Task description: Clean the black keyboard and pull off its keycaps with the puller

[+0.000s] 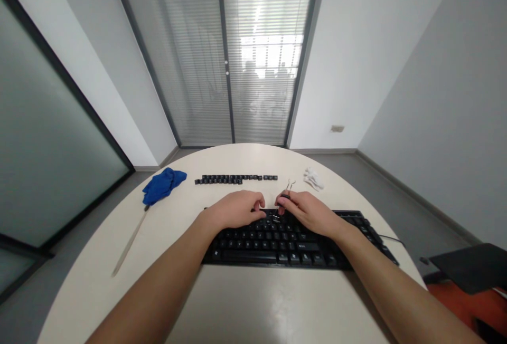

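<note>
A black keyboard [253,255] lies on the round table in front of me, its upper rows partly hidden by my hands. My right hand [304,209] is closed around a wire keycap puller [285,196] with a dark handle. The puller's lower wire ends reach down to the keys in an upper row; whether they grip a keycap is too small to tell. Over the upper left keys rests my left hand [237,209], its thumb and curled fingers apart with nothing visible between them. Beyond the keyboard, loose black keycaps [222,179] stand in rows on the table.
At the left of the table [277,302] lies a blue cloth [164,183], with a brush-like stick [130,244] near it. A crumpled white cloth or tissue [313,179] is at the back right. The keyboard's cable [390,238] runs off rightward, toward a black-and-orange chair [467,275].
</note>
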{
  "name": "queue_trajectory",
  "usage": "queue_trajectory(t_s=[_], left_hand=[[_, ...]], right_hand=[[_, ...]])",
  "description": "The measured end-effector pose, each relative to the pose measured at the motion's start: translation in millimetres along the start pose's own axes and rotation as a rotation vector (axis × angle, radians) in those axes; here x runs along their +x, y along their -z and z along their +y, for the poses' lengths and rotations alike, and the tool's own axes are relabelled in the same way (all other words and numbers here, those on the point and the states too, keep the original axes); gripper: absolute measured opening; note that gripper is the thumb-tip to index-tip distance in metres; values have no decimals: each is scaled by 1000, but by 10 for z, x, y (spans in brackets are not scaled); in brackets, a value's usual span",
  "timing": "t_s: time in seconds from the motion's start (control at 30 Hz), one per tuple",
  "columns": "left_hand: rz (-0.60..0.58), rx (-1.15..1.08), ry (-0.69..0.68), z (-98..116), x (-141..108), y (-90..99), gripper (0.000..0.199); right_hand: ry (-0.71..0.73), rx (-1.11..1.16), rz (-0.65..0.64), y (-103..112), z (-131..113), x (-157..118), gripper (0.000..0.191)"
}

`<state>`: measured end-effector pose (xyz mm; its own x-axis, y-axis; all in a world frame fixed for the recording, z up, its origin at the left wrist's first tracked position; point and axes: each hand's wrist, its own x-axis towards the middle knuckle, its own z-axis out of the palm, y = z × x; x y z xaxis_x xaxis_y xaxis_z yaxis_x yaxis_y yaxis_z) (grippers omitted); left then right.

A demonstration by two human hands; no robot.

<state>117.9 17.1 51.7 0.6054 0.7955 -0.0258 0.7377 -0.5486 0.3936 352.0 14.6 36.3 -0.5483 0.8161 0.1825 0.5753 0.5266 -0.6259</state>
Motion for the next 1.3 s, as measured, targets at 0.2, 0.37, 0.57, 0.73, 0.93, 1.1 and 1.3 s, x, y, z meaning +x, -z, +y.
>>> queue_trajectory(t_s=[0.2,0.37,0.57,0.73,0.93,1.1,1.3], left_hand=[[-71,-1,-25,143,-120,-49,28],[-68,50,-28,178,-125,-64,31],[-55,93,-40,254,-141,-55,30],[42,136,-82,253,-104,-108,27],[145,96,-137,193,-26,-229,22],[207,38,-74,183,16,-295,21],[291,-37,-23,186,43,-277,17]], right_hand=[[69,-49,-73,27,-9,-15,36],[128,-101,-94,42,-37,-32,40],[46,-119,-71,36,-3,-19,43],[-8,5,-95,7,38,-2,44],[-22,230,-83,-28,132,32,46],[-40,300,-37,-48,190,60,48],[-81,383,19,-63,228,77,48]])
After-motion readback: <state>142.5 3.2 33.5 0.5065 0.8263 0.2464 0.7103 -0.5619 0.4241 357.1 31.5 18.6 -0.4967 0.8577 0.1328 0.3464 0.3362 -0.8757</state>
